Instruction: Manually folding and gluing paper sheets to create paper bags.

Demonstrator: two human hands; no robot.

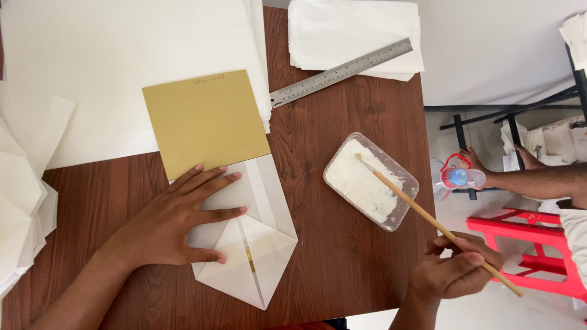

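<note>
At lower centre of the frame, the left hand [183, 223] lies flat and open on the folded paper [254, 244]. The right hand [455, 269], lower right, grips a brush [428, 217] slanting up-left, its tip in the glue tub [371, 181], right of the paper.

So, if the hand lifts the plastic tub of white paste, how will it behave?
The plastic tub looks thin-walled and clear, so it probably flexes when squeezed. It is shallow and wide, so tipping seems unlikely, though the white paste may smear its rim and make it slippery. The brush held by the right hand rests inside.
</note>
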